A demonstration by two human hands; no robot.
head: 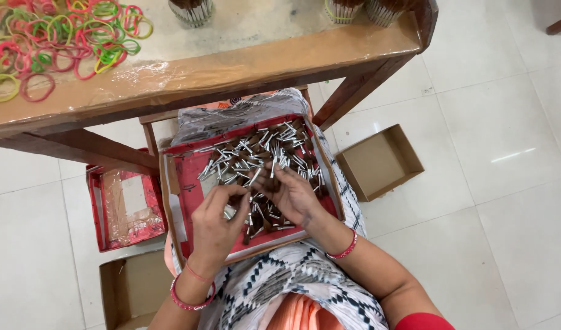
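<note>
A person sits with a shallow red cardboard tray (184, 183) on the lap, and a heap of small brown-and-silver sticks (262, 156) fills its far half. The left hand (216, 223) rests over the near left part of the tray, its fingers curled in and pinched narrowly; whether they hold one of the sticks cannot be told. The right hand (291, 194) lies on the sticks near the middle of the tray, fingers bent down among them and touching them, the grip half closed, and I cannot tell if anything is actually held. Both wrists carry thin red bangles.

Above the tray stands a wooden table with a plastic-covered top (244, 61). A loose pile of coloured rubber bands (66, 36) lies on its left part, and bundles of brown sticks (192, 9) stand upright along its far edge. On the white tiled floor (506, 183), a second red tray with a clear lining (126, 205) sits to the left of the lap, an open brown cardboard box (381, 162) lies to the right, and another brown box (131, 287) sits near the left elbow
</note>
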